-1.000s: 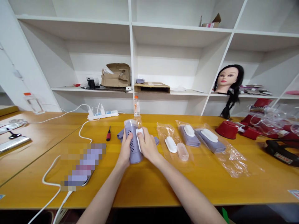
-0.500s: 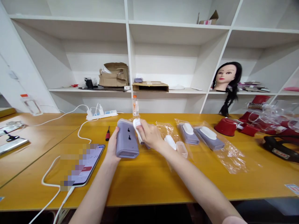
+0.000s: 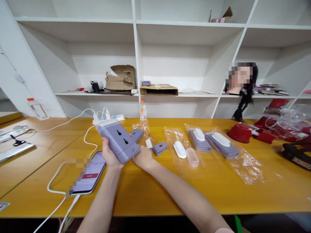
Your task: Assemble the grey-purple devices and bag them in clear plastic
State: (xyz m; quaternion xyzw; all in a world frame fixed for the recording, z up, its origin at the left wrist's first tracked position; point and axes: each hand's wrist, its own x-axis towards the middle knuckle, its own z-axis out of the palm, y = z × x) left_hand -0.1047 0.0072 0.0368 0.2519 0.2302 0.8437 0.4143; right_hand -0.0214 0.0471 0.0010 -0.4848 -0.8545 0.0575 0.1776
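My left hand [image 3: 112, 154] is wrapped round a purple-grey plastic case [image 3: 116, 139] with two keyhole-shaped slots. The case is tilted above the table, and a white edge [image 3: 107, 123] shows along its far end. At the case's lower right corner, my right hand [image 3: 143, 158] has its fingers closed against it; their tips are hidden. Just beyond lie a purple piece [image 3: 138, 135], partly behind the case, a small white cap [image 3: 149, 144] and a short purple block [image 3: 160, 148] with a hole in it.
To the right, a white oval piece [image 3: 180, 149], a clear oval cup [image 3: 192, 157] and two purple cases with white oval tops [image 3: 199, 139] lie on plastic bags. A phone [image 3: 93, 173] on a charging cable lies left. Red parts [image 3: 239, 132] stand far right.
The case has tilted and moved left. My right hand has let go of the white oval piece it held and moved down to the case's lower right corner.
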